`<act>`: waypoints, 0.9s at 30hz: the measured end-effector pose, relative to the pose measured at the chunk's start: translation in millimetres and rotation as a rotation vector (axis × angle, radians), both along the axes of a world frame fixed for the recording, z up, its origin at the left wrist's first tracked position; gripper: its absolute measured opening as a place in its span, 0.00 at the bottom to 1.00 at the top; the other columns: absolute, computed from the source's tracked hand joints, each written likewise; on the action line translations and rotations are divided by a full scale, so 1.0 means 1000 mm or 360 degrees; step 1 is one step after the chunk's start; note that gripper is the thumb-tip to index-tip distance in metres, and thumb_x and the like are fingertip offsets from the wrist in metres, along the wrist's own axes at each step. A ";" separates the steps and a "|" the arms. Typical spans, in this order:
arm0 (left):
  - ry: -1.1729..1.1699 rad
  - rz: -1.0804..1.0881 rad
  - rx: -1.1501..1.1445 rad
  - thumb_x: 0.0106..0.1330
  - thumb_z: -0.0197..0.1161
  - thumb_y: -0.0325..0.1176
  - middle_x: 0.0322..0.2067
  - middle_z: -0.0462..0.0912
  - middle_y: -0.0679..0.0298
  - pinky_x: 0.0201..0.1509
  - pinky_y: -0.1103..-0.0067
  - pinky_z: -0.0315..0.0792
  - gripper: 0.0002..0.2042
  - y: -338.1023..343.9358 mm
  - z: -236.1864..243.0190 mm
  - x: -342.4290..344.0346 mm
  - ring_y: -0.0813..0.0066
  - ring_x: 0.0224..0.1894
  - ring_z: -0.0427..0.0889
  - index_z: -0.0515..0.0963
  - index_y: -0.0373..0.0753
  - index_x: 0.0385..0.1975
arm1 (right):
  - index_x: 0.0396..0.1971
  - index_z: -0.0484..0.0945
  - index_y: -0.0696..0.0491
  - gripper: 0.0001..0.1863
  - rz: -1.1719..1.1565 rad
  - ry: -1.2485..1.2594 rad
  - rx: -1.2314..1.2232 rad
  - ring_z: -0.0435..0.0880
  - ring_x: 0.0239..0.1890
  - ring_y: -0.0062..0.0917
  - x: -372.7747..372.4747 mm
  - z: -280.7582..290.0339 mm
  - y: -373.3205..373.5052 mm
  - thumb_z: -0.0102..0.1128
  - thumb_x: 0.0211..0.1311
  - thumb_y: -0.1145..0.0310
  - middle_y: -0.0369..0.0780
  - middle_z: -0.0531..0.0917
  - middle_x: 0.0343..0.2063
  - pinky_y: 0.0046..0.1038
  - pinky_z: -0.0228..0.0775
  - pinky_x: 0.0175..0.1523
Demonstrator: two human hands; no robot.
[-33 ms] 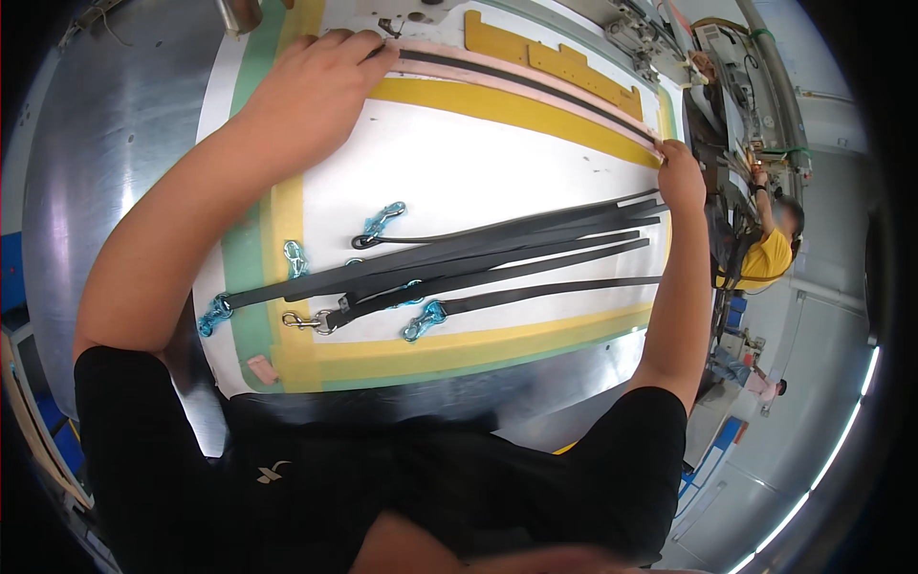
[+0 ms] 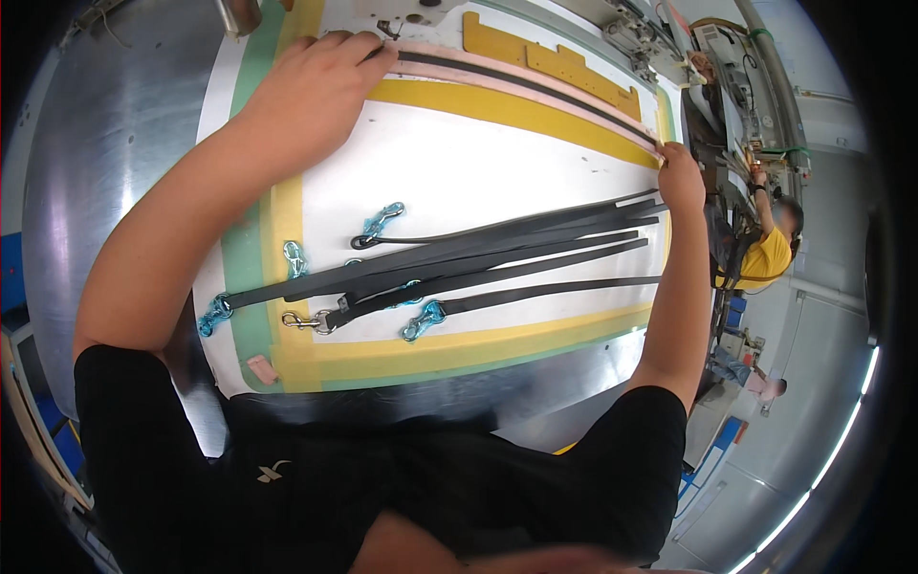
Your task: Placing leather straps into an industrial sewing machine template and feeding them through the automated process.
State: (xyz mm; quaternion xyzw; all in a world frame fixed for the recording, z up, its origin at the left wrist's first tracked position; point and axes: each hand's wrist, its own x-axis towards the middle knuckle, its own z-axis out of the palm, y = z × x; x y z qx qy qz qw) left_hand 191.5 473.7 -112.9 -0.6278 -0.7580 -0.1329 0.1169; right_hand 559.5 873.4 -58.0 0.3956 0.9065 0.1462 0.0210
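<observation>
A long narrow black strap (image 2: pixel 521 78) lies stretched along a pink strip (image 2: pixel 449 69) at the far side of the table. My left hand (image 2: pixel 325 91) has its fingers closed on the strap's left end. At the other end, my right hand (image 2: pixel 681 175) pinches the strap. A yellow strip (image 2: pixel 497 113) runs just on the near side of the pink one. Closer to me lie several black straps (image 2: pixel 478 253) fanned out, with metal snap hooks at their left ends. Blue film wraps most hooks, such as one snap hook (image 2: pixel 421 320); another snap hook (image 2: pixel 304 320) is bare.
Beyond the pink strip sits a notched yellow-brown template (image 2: pixel 555 69) with machine parts (image 2: pixel 641 43) behind it. A small pink block (image 2: pixel 261 369) rests at the near left corner. Bare metal tabletop (image 2: pixel 115 143) extends leftward. A person in yellow (image 2: pixel 770 256) works at the right.
</observation>
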 end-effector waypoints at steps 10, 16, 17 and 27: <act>-0.0298 0.0001 0.0012 0.71 0.61 0.38 0.65 0.76 0.55 0.74 0.61 0.61 0.24 0.006 0.001 -0.006 0.57 0.69 0.71 0.76 0.41 0.67 | 0.49 0.88 0.51 0.16 0.0180 0.0361 -0.0226 0.84 0.55 0.47 -0.073 0.000 -0.058 0.57 0.66 0.75 0.48 0.85 0.51 0.44 0.75 0.60; -0.0447 -0.0167 0.0161 0.69 0.63 0.37 0.58 0.82 0.58 0.70 0.59 0.65 0.18 0.005 -0.007 -0.022 0.58 0.65 0.75 0.82 0.41 0.57 | 0.47 0.87 0.54 0.13 0.0772 0.0682 -0.0767 0.84 0.51 0.46 -0.196 -0.010 -0.198 0.61 0.64 0.75 0.46 0.85 0.49 0.39 0.75 0.58; -0.0356 -0.0179 0.0218 0.68 0.63 0.36 0.54 0.84 0.59 0.67 0.60 0.68 0.16 0.003 -0.007 -0.022 0.59 0.62 0.78 0.84 0.40 0.52 | 0.48 0.86 0.54 0.15 0.0825 0.0686 -0.0768 0.84 0.50 0.45 -0.204 -0.014 -0.208 0.61 0.62 0.75 0.45 0.84 0.50 0.39 0.76 0.57; -0.0256 -0.0058 0.0126 0.62 0.70 0.44 0.48 0.85 0.55 0.59 0.63 0.72 0.19 -0.003 0.011 -0.011 0.55 0.51 0.82 0.84 0.39 0.47 | 0.55 0.83 0.50 0.25 0.0933 0.0708 -0.0605 0.84 0.51 0.41 -0.204 -0.031 -0.215 0.61 0.54 0.78 0.41 0.82 0.53 0.38 0.78 0.56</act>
